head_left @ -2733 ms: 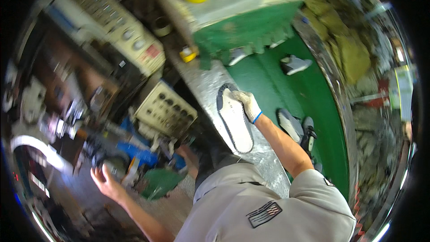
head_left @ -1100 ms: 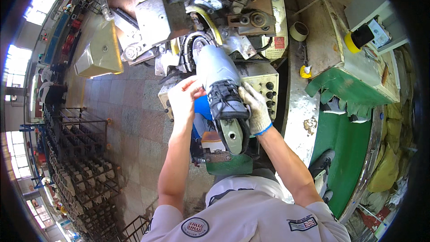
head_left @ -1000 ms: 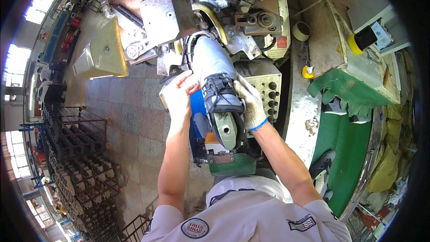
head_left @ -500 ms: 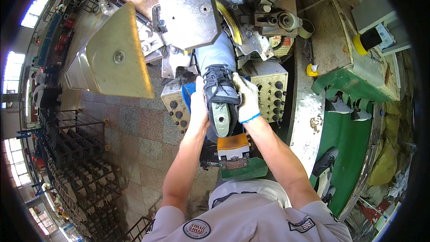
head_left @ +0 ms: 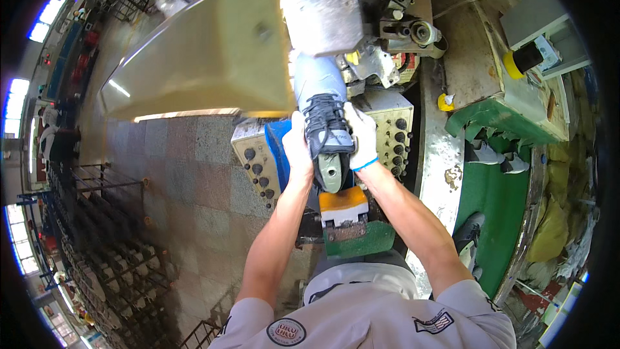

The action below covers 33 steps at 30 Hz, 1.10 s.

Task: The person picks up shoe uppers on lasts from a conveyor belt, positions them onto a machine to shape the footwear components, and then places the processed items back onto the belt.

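Note:
A grey-blue and black shoe upper (head_left: 325,113) with black laces sits on a green last (head_left: 330,171), its heel end toward me. Its toe end runs under a metal block (head_left: 321,10) of the machine, which hides the tip. My left hand (head_left: 298,145), in a white glove, is closed along the shoe's left side. On the opposite side my right hand (head_left: 361,134), also gloved and with a blue band at the wrist, grips the shoe. Just below the heel is an orange-brown pad (head_left: 342,200) on a bracket.
A large pale yellow guard plate (head_left: 213,48) covers the machine's left side. Control boxes with black knobs (head_left: 395,132) flank the shoe. At right, a green-lined bench (head_left: 497,200) holds several shoes. Racks of shoes (head_left: 116,258) stand on the tiled floor at left.
The yellow guard plate has swung right and now hides the left clamps. The shoe and both hands appear slightly farther right in view, still together.

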Each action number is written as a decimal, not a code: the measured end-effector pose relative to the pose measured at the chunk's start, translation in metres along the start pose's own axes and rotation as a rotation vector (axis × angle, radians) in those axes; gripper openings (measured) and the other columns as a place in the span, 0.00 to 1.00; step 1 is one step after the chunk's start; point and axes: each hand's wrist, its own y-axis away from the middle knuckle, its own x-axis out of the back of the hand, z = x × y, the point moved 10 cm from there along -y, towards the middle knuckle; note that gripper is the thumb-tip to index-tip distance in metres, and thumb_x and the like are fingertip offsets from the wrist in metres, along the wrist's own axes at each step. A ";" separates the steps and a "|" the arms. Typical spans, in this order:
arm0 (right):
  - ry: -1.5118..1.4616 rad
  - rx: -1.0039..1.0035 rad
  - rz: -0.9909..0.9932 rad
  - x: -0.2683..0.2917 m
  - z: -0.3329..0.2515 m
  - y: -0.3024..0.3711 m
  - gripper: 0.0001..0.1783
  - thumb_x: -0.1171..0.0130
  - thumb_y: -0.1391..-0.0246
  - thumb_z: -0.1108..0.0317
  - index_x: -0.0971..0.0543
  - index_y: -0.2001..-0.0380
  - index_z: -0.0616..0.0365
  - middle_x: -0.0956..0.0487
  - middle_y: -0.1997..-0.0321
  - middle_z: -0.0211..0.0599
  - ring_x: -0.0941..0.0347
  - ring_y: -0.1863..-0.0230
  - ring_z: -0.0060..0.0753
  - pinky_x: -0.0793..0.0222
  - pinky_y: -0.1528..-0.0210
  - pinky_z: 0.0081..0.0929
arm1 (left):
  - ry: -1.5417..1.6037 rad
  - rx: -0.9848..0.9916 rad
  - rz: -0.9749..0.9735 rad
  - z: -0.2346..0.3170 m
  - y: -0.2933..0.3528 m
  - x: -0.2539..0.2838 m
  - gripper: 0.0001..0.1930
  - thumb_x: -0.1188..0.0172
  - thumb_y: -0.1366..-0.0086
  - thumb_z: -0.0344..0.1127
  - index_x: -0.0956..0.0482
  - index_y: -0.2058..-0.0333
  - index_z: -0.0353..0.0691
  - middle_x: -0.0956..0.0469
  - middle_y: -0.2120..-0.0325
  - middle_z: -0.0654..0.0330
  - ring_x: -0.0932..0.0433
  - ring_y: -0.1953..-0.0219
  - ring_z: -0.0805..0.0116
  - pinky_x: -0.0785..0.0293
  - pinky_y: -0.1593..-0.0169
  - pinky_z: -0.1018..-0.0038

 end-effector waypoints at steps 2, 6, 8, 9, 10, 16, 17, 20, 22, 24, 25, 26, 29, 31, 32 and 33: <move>0.172 -0.024 0.047 0.011 -0.007 0.010 0.17 0.43 0.34 0.59 0.17 0.57 0.63 0.19 0.61 0.28 0.27 0.62 0.19 0.30 0.60 0.23 | -0.212 -0.086 0.031 0.009 0.017 0.016 0.22 0.50 0.24 0.47 0.20 0.66 0.33 0.23 0.74 0.66 0.29 0.71 0.76 0.31 0.64 0.76; 0.175 0.115 -0.192 0.081 -0.056 0.049 0.32 0.65 0.32 0.58 0.39 0.33 0.69 0.28 0.37 0.56 0.26 0.40 0.53 0.22 0.48 0.40 | -0.575 -0.101 0.260 -0.068 0.085 0.125 0.27 0.36 0.34 0.44 0.26 0.45 0.27 0.18 0.56 0.48 0.19 0.54 0.64 0.25 0.48 0.70; 0.201 0.082 -0.123 0.126 -0.079 0.089 0.32 0.72 0.32 0.56 0.43 0.32 0.66 0.36 0.31 0.59 0.34 0.35 0.60 0.29 0.40 0.48 | -0.762 0.045 0.324 -0.113 0.118 0.156 0.37 0.31 0.40 0.46 0.31 0.40 0.27 0.21 0.50 0.41 0.21 0.48 0.56 0.28 0.43 0.66; -0.109 0.029 -0.046 0.150 -0.084 0.107 0.32 0.71 0.31 0.54 0.43 0.33 0.66 0.37 0.31 0.62 0.34 0.35 0.63 0.29 0.41 0.56 | -0.906 0.111 0.325 -0.120 0.132 0.150 0.39 0.30 0.42 0.46 0.32 0.39 0.27 0.23 0.48 0.37 0.22 0.44 0.49 0.29 0.41 0.62; -0.107 0.056 -0.064 0.184 -0.089 0.122 0.34 0.73 0.31 0.51 0.42 0.34 0.66 0.38 0.31 0.64 0.35 0.35 0.66 0.29 0.43 0.61 | -0.849 0.175 0.260 -0.130 0.131 0.139 0.50 0.27 0.49 0.54 0.38 0.36 0.25 0.30 0.41 0.33 0.31 0.38 0.40 0.36 0.35 0.61; 0.300 0.006 0.303 0.162 -0.107 0.162 0.29 0.52 0.32 0.58 0.35 0.38 0.71 0.26 0.42 0.60 0.21 0.48 0.55 0.18 0.58 0.41 | -0.704 0.058 0.393 -0.173 0.097 0.148 0.47 0.26 0.49 0.48 0.37 0.38 0.23 0.25 0.48 0.32 0.26 0.45 0.36 0.31 0.41 0.56; 0.351 0.013 0.294 0.157 -0.108 0.158 0.29 0.54 0.31 0.59 0.36 0.37 0.72 0.26 0.42 0.61 0.21 0.48 0.55 0.18 0.58 0.38 | -0.691 0.090 0.377 -0.179 0.096 0.152 0.46 0.26 0.49 0.47 0.36 0.38 0.23 0.23 0.51 0.32 0.24 0.48 0.35 0.30 0.42 0.56; 0.362 0.045 0.140 0.129 -0.115 0.150 0.29 0.53 0.30 0.60 0.37 0.37 0.74 0.26 0.42 0.62 0.21 0.48 0.53 0.17 0.58 0.36 | -0.732 0.024 0.290 -0.156 0.107 0.152 0.45 0.25 0.49 0.45 0.35 0.39 0.23 0.20 0.56 0.34 0.21 0.52 0.38 0.26 0.46 0.57; 0.331 0.044 0.098 0.107 -0.121 0.150 0.28 0.53 0.30 0.61 0.37 0.37 0.75 0.26 0.43 0.63 0.20 0.48 0.51 0.17 0.57 0.35 | -0.704 -0.074 0.196 -0.107 0.123 0.145 0.44 0.25 0.49 0.44 0.34 0.40 0.23 0.20 0.56 0.35 0.19 0.54 0.43 0.25 0.47 0.60; 0.367 0.058 0.000 0.074 -0.128 0.157 0.29 0.53 0.31 0.61 0.37 0.37 0.76 0.25 0.43 0.62 0.20 0.49 0.50 0.17 0.56 0.33 | -0.724 -0.139 0.122 -0.029 0.142 0.142 0.42 0.25 0.50 0.41 0.32 0.41 0.23 0.19 0.56 0.38 0.18 0.55 0.50 0.24 0.48 0.63; 0.381 0.068 -0.045 0.056 -0.132 0.163 0.29 0.52 0.31 0.61 0.37 0.38 0.76 0.25 0.43 0.62 0.20 0.49 0.49 0.17 0.56 0.33 | -0.757 -0.150 0.089 0.017 0.152 0.137 0.41 0.25 0.51 0.39 0.31 0.41 0.24 0.19 0.56 0.40 0.17 0.55 0.54 0.24 0.49 0.64; 0.482 0.054 -0.078 0.036 -0.133 0.168 0.29 0.50 0.33 0.64 0.38 0.37 0.76 0.24 0.44 0.59 0.20 0.49 0.47 0.18 0.53 0.32 | -0.730 -0.218 0.064 0.068 0.164 0.126 0.40 0.26 0.51 0.37 0.31 0.41 0.25 0.18 0.56 0.43 0.17 0.55 0.57 0.24 0.48 0.66; 0.250 -0.025 -0.337 -0.037 -0.117 0.177 0.35 0.45 0.39 0.68 0.42 0.33 0.73 0.25 0.39 0.49 0.24 0.43 0.39 0.26 0.43 0.28 | -0.697 -0.383 -0.079 0.179 0.183 0.078 0.39 0.28 0.52 0.33 0.30 0.41 0.27 0.18 0.56 0.50 0.19 0.54 0.65 0.26 0.47 0.70; 0.339 0.079 -0.590 -0.072 -0.114 0.169 0.36 0.43 0.40 0.67 0.40 0.32 0.67 0.25 0.41 0.43 0.26 0.43 0.35 0.28 0.45 0.25 | -0.577 -0.309 -0.289 0.195 0.177 0.026 0.38 0.30 0.52 0.34 0.29 0.41 0.27 0.18 0.55 0.51 0.20 0.53 0.66 0.27 0.47 0.71; 0.300 0.043 -0.632 -0.072 -0.110 0.164 0.35 0.41 0.41 0.65 0.38 0.34 0.68 0.23 0.45 0.40 0.26 0.47 0.31 0.28 0.48 0.24 | -0.510 -0.260 -0.426 0.196 0.178 -0.015 0.38 0.30 0.52 0.34 0.29 0.41 0.28 0.19 0.55 0.52 0.21 0.52 0.66 0.27 0.46 0.72; 0.223 -0.042 -0.627 -0.057 -0.105 0.159 0.35 0.39 0.42 0.63 0.36 0.36 0.69 0.22 0.50 0.36 0.26 0.51 0.27 0.28 0.51 0.23 | -0.521 -0.331 -0.395 0.201 0.187 -0.057 0.36 0.31 0.51 0.34 0.28 0.41 0.28 0.19 0.54 0.52 0.21 0.51 0.65 0.27 0.46 0.72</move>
